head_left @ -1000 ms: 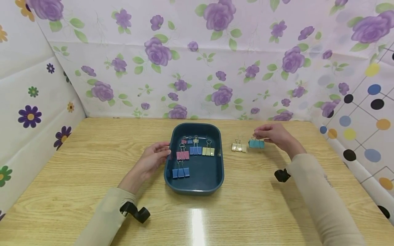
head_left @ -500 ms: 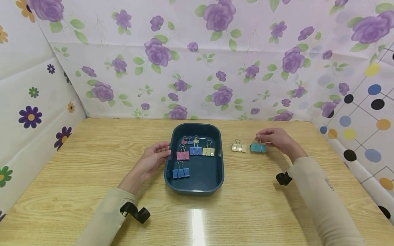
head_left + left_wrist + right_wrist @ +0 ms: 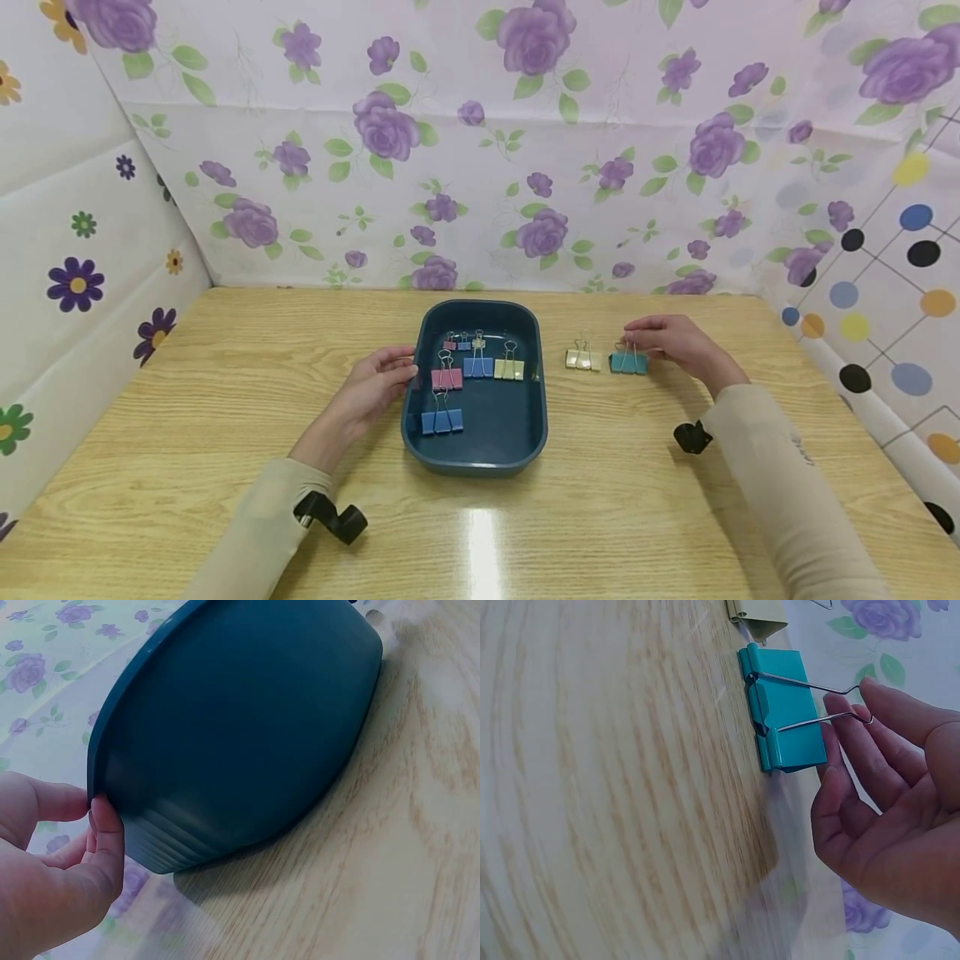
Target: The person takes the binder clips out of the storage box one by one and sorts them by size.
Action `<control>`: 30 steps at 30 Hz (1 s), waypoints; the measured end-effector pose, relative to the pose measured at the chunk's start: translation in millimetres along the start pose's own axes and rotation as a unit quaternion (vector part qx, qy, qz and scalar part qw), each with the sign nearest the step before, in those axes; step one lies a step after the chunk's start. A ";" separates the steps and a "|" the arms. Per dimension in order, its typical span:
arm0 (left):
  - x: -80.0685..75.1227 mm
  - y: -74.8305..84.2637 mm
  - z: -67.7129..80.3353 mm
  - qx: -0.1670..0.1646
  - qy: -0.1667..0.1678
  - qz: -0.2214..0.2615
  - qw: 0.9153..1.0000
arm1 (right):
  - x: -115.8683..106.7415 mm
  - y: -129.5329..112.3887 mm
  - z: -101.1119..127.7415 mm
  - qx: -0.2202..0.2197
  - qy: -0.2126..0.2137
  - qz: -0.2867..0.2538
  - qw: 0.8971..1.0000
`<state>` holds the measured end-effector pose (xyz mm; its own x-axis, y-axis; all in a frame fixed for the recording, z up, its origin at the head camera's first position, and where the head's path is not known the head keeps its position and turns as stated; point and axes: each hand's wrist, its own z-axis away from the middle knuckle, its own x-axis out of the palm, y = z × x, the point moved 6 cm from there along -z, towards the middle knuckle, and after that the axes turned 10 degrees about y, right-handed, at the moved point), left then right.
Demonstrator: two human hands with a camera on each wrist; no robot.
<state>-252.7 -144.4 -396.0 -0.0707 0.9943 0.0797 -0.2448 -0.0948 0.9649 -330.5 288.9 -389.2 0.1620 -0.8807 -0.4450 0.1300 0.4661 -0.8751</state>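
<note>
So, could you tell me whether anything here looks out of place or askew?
Nothing looks damaged or spilled. Two binder clips, the cream clip and the teal clip, stand on the table outside the tray; the right hand touches the teal one's wire handles.

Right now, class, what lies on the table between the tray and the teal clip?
In the head view, one cream clip stands between the tray and the teal clip; otherwise only bare table.

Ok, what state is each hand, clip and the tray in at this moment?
Teal binder clip: on the table, handles up.
Right hand: fingertips at the clip's wire handles.
Cream binder clip: beside it, untouched.
Blue tray: flat, holding several clips.
Left hand: touching the tray's rim.
</note>
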 end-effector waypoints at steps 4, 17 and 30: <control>0.3 1.0 1.0 -0.001 0.000 0.001 1.000 | -2.1 -2.6 2.4 -0.003 0.002 0.003 1.000; 0.4 1.7 1.2 0.000 -0.002 0.006 1.000 | -4.7 -29.1 5.9 -0.031 0.070 0.034 0.997; 0.5 1.3 1.1 0.001 -0.005 0.003 1.000 | 48.3 -75.4 23.1 -0.071 0.038 0.041 0.996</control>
<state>-252.0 -144.0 -394.5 -0.0630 0.9941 0.0887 -0.2433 -0.1015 0.9646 -309.9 213.1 -340.3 0.0921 -0.8469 -0.5237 -0.0205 0.5242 -0.8513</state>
